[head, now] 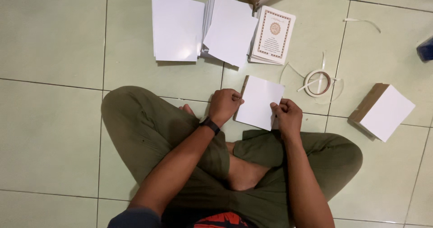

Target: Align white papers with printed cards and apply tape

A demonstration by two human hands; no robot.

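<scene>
between both hands, blank white booklet (258, 102)

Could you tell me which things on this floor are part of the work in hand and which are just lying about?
In use:
- white sheet, pinched by the left hand and right hand
- white sheet stacks
- printed cover stack
- tape roll
- white-topped block

Lying about:
- peeled strip
- dark blue object
</scene>
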